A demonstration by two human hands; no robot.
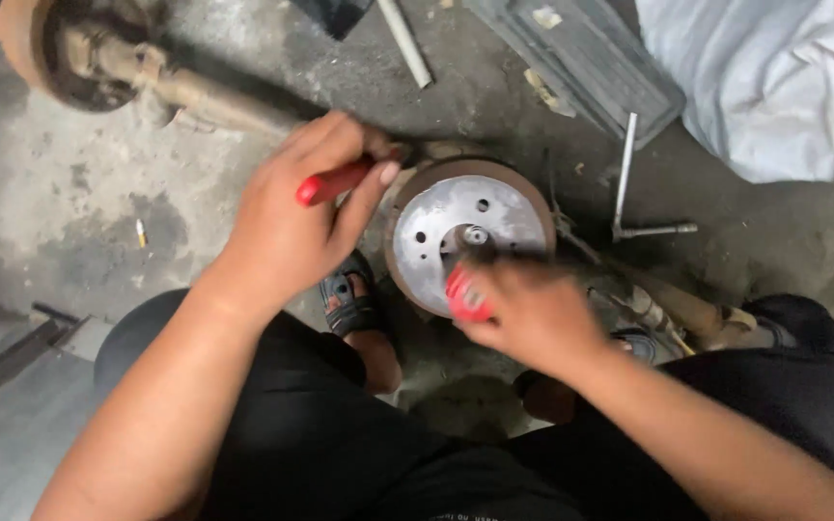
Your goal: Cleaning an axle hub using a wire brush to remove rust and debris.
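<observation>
A rusty round brake drum (436,217) with a bright metal face and several bolt holes lies on the concrete floor between my feet. My left hand (291,217) is closed around a red tool handle (332,181) just left of the drum. At the drum's near edge, my right hand (528,309) grips another red-handled tool (463,294); it is blurred by motion. Both tool tips are hidden by my hands.
A rusty axle with a hub (98,58) lies at the far left. An L-shaped metal wrench (629,198) rests right of the drum. A grey plastic panel (581,58), a white rod (404,43) and a white cloth (784,87) lie beyond.
</observation>
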